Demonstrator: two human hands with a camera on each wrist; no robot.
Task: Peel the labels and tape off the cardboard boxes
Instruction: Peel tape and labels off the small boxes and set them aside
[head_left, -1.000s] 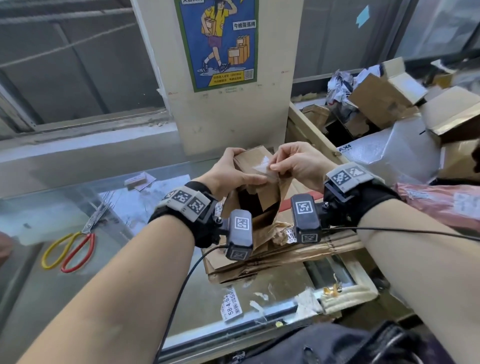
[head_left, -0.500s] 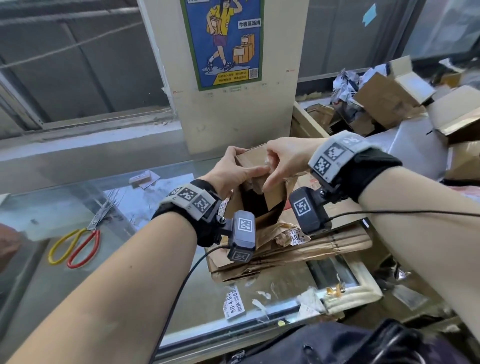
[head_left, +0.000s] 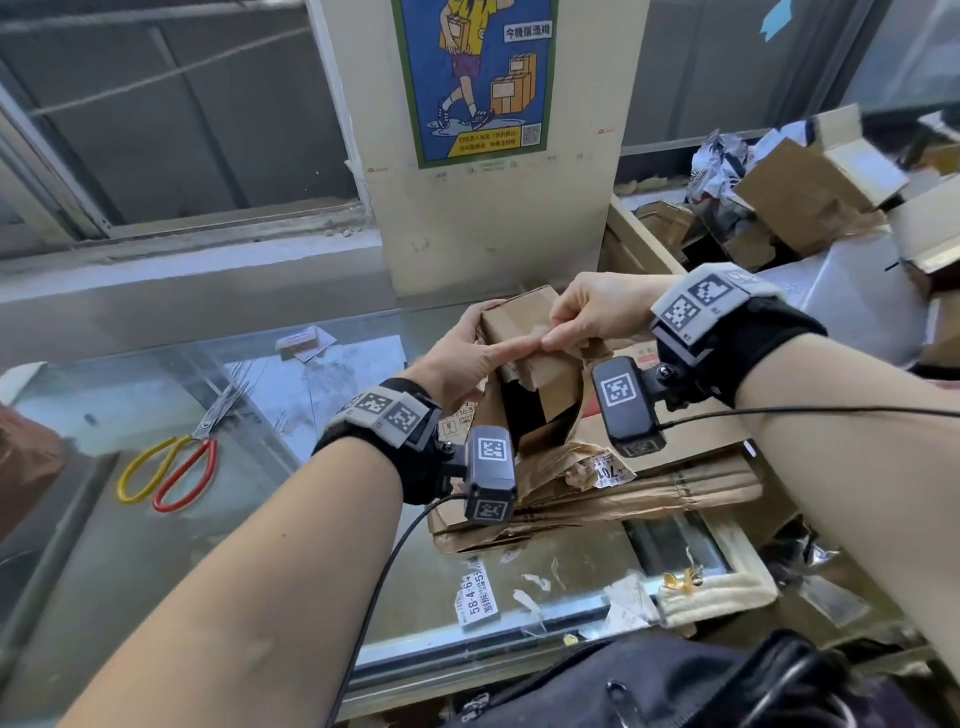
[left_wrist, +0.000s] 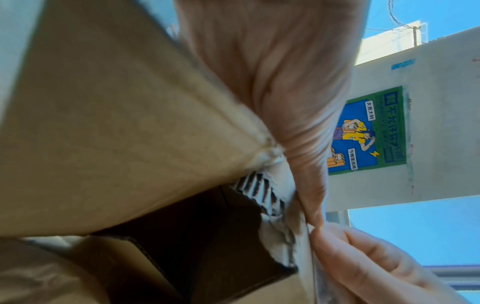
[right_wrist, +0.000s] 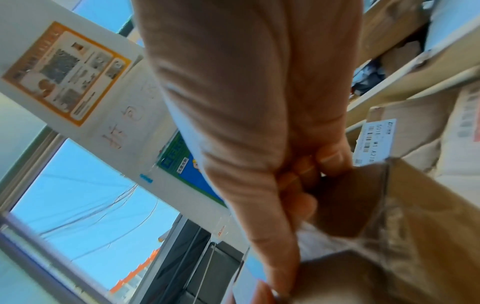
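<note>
step: peel clear tape off small cardboard box (head_left: 537, 358) | left hand (head_left: 465, 356) grip: holds box, thumb bracing | right hand (head_left: 592, 317) grip: pinching tape edge (left_wrist: 315, 265) | tip: pull low, steady

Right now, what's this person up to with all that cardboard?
They're stripping tape off a small cardboard box held up over a glass counter. The left hand grips the box while the right hand pinches at clear tape on it. Flattened cardboard lies beneath, peeled labels and scissors nearby.
</note>
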